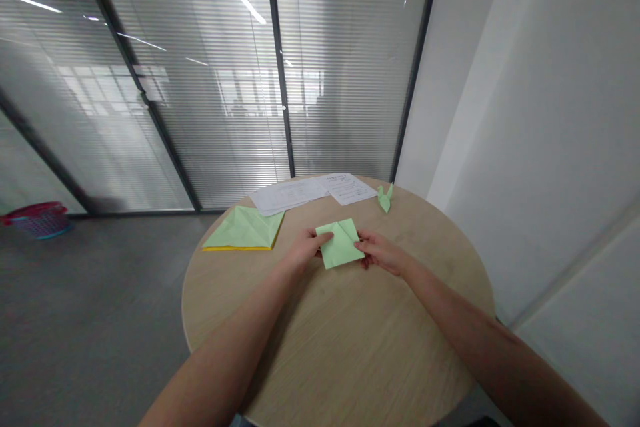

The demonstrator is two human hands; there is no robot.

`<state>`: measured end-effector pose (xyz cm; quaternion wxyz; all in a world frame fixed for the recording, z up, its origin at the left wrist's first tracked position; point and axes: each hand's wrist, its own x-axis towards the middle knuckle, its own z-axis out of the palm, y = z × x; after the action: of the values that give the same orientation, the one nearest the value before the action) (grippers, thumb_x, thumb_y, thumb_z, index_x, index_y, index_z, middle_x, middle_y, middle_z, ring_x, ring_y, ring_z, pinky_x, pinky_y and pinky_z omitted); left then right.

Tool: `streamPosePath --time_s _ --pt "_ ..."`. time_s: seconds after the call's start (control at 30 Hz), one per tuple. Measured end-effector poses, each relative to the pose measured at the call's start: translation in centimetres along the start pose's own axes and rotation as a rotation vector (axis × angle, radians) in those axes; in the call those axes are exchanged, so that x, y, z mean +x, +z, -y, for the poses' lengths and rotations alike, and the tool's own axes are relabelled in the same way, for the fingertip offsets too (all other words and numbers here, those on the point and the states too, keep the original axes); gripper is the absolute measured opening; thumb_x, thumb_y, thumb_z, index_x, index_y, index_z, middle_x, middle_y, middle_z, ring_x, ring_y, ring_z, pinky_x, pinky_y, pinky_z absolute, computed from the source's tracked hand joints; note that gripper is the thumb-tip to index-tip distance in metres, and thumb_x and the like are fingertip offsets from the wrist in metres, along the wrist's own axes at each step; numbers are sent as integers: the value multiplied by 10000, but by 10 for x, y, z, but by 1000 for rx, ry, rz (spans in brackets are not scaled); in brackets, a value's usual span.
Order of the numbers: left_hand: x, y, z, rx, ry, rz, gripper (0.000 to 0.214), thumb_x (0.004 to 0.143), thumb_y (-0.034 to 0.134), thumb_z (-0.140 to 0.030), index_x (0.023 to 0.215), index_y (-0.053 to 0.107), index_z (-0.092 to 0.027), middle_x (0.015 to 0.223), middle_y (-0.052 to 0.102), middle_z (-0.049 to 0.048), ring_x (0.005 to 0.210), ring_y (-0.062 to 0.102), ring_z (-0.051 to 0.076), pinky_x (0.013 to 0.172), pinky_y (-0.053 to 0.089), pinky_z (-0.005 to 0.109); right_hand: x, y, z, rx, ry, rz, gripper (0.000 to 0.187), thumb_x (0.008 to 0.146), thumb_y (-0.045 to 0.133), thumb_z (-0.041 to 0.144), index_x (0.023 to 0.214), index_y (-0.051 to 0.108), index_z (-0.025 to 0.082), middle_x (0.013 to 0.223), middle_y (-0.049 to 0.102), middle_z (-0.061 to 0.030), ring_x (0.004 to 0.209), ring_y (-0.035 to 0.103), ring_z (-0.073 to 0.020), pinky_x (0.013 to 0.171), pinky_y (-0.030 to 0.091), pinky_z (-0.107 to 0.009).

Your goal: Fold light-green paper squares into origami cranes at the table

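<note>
Just below frame centre, the left hand (306,247) and right hand (379,252), forearms (255,317) slanting inward, pinch a light-green folded paper square (342,244); a small pale-green paper crane (385,200) stands right of centre, a yellow-edged green paper sheet (245,228) lies left.

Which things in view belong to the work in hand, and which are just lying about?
In the work:
folded green paper, held by the left hand and right hand
round table beneath

Apparently just lying about:
paper crane
yellow-edged green paper
white papers
basket
</note>
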<state>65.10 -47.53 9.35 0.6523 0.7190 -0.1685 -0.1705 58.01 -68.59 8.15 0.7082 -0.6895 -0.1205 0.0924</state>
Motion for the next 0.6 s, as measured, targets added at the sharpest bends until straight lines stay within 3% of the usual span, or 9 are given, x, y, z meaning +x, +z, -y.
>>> streamPosePath --time_s 0.1,0.2,0.33,0.6 --pt "0 1 0 7 40 -25 383 737 658 -409 944 669 -86 918 707 130 737 646 207 633 496 297 3 -4 -8 -135 35 -4 352 793 622 482 877 612 140 647 562 -2 513 502 -90 456 391 -198" --pt "1 2 0 -4 73 -82 366 733 658 -415 897 674 -88 902 710 125 737 645 208 637 491 293 5 -7 -13 -226 42 -3 343 791 622 479 751 590 139 583 548 6 477 487 -85 439 371 -197" --pt "0 4 -2 4 80 -116 389 720 667 -439 877 678 -84 898 713 129 728 643 207 630 488 287 6 -6 -13 -268 39 -3 293 759 661 428 729 596 143 568 547 15 466 478 -78 446 369 -195" --pt "-4 5 -6 48 20 -20 390 642 754 -353 931 686 -99 944 720 127 761 658 233 668 501 314 3 -1 -5 -269 37 0 271 736 672 401 726 589 143 574 549 16 479 483 -84 464 373 -205"
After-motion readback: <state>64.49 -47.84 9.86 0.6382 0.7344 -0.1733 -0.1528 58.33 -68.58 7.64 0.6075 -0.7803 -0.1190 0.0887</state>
